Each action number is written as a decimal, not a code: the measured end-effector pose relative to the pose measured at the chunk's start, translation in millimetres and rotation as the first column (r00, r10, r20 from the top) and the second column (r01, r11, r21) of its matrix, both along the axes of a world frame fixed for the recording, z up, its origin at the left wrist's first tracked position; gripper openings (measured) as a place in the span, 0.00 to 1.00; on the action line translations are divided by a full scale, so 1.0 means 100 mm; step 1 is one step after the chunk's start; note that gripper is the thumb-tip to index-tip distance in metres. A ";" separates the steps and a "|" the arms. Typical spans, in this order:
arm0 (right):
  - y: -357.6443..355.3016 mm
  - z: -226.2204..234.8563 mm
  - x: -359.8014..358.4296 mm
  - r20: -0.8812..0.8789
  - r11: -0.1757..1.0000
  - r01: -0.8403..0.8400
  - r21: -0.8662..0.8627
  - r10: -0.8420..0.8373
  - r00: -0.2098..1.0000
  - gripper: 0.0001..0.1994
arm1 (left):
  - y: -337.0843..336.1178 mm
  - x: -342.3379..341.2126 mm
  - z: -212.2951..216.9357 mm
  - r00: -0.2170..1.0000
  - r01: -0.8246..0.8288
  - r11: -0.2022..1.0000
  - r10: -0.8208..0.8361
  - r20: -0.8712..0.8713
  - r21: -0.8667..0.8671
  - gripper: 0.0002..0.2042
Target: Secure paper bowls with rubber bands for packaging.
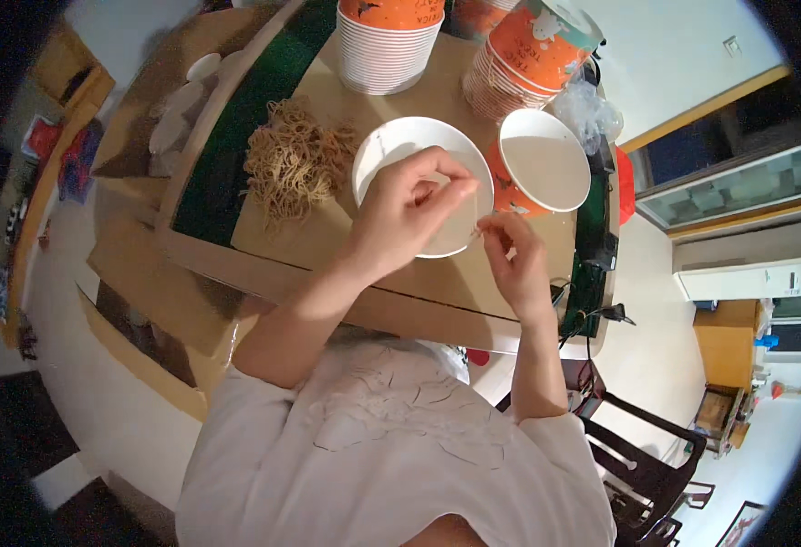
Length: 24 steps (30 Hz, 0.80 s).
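My left hand (409, 211) hovers over a white paper bowl (384, 146) on the table, fingers pinched together; whether anything thin is between them I cannot tell. My right hand (514, 255) is just right of that bowl, its thumb and forefinger pinched near the bowl's rim, apparently on a tiny strand. A second open bowl (544, 162), orange outside and white inside, stands to the right. A heap of dry brown noodles (295, 159) lies left of the white bowl.
Two stacks of orange-and-white paper bowls (387, 46) (528, 59) stand at the table's far side, with a clear plastic bag (587, 114) beside them. The brown cardboard-covered table (327, 237) has a green edge. A dark chair (637, 456) stands lower right.
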State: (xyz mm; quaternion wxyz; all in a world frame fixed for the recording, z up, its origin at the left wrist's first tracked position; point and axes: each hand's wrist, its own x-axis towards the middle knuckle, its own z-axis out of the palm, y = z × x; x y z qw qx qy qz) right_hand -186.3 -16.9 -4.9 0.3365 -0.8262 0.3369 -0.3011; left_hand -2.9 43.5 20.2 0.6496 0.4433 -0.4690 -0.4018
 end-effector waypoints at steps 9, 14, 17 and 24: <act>-0.03 0.04 -0.06 0.006 1.000 -0.018 0.026 0.017 1.000 0.07 | 0.52 0.15 0.46 0.570 -0.152 0.982 0.181 0.801 -0.114 0.05; 0.06 0.15 -0.01 -0.083 1.000 -0.020 0.005 0.020 0.996 0.10 | 0.47 0.17 0.42 0.607 -0.104 0.989 0.143 0.781 -0.101 0.04; 0.14 0.19 0.08 -0.098 0.977 -0.011 -0.215 -0.010 0.995 0.15 | 0.42 0.10 0.48 0.634 0.010 0.997 0.055 0.772 -0.080 0.05; 0.13 0.00 0.21 -0.152 0.977 0.069 0.202 -0.038 0.988 0.29 | 0.07 0.24 0.67 0.368 0.096 0.956 0.225 0.902 -0.278 0.05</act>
